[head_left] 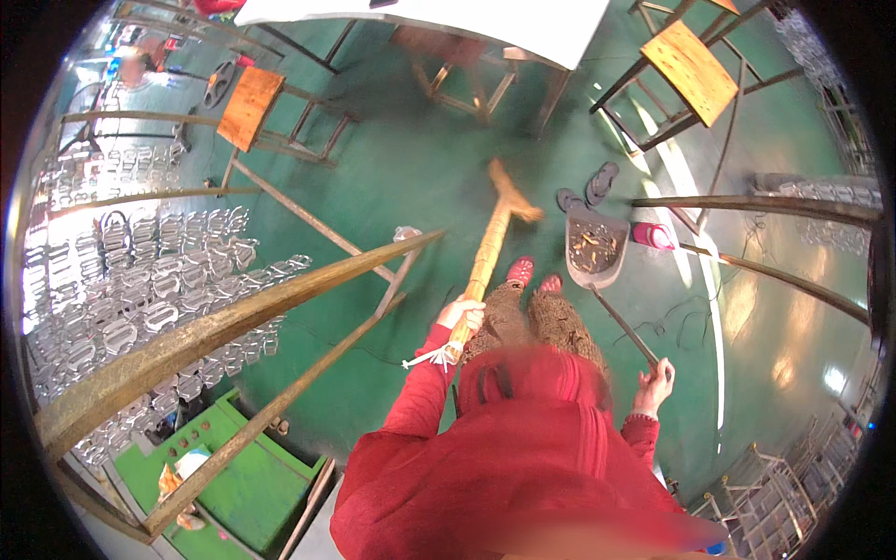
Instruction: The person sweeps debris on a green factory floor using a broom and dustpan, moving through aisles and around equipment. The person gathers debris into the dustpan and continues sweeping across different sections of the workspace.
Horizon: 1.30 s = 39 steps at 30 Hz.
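Note:
My left hand [461,315] is closed round the handle of a straw-coloured broom [490,245], which slants forward with its bristle head [510,194] at the green floor. White strips hang from the handle's near end. In my right hand [656,385] is the dark stick handle of a dustpan [595,274]. The grey pan rests on the floor ahead of my right foot, with small yellowish scraps in it. Beside the pan lie dark flip-flops [602,183] and a pink object [651,235] whose kind I cannot make out.
Wooden-topped stools stand at far left [250,110] and far right [691,71], by a white-topped table [523,26]. Racks of hanging metal frames [140,322] with wooden beams [233,327] fill the left. A green bench [247,476] is near left. Thin cables [691,322] lie at right.

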Available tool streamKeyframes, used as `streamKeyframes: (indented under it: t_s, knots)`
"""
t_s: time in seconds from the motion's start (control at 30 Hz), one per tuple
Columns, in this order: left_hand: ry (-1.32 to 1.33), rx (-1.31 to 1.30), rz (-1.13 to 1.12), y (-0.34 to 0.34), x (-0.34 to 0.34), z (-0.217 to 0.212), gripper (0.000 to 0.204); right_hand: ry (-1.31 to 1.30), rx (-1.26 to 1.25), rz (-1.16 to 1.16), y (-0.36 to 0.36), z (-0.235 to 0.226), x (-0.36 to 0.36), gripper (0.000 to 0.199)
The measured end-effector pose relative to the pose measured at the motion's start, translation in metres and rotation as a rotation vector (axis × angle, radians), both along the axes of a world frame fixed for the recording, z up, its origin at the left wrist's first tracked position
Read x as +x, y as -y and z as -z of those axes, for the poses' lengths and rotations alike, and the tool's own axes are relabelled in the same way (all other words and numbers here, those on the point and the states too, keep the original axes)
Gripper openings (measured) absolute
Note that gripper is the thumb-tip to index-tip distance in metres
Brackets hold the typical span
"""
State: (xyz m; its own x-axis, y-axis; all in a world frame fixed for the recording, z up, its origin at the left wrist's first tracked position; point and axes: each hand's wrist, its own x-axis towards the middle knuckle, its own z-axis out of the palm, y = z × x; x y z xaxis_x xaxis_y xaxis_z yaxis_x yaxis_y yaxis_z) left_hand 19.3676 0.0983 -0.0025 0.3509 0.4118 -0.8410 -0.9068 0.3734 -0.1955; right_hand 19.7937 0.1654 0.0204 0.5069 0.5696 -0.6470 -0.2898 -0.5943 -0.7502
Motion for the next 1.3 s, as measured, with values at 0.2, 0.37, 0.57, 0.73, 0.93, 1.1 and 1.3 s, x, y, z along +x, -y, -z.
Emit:
streamKeyframes:
  t_s: [0.2, 0.37, 0.57, 0.73, 0.93, 1.1, 1.3]
  knots:
    - [-0.776, 0.087, 0.317, -0.059, -0.042, 0.032, 0.020, -0.027, 0.078, 0.034, -0.021, 0.015, 0.011, 0.014]
    - [-1.184, -0.265, 0.731, -0.169, -0.106, 0.059, 0.009, -0.069, 0.140, 0.042, -0.030, 0.006, 0.018, 0.014]
    - [-1.727, -0.467, 1.527, -0.178, -0.095, 0.151, 0.016, -0.022, 0.056, 0.010, -0.010, 0.008, 0.046, 0.013]
    - [-1.329, -0.289, 1.575, -0.100, -0.048, 0.132, 0.051, 0.023, 0.018, 0.018, -0.003, 0.013, 0.055, 0.013]
    - [-0.798, -0.066, 1.030, -0.053, -0.005, 0.015, 0.058, 0.035, 0.027, 0.045, 0.002, 0.034, 0.064, 0.014]
    - [-0.541, -0.029, 0.655, -0.053, 0.019, -0.020, 0.044, 0.051, 0.010, 0.042, 0.007, 0.043, 0.078, 0.013]
    - [-1.044, 0.086, 1.058, -0.146, 0.001, -0.009, 0.053, 0.057, 0.020, 0.032, -0.002, 0.041, 0.080, 0.013]
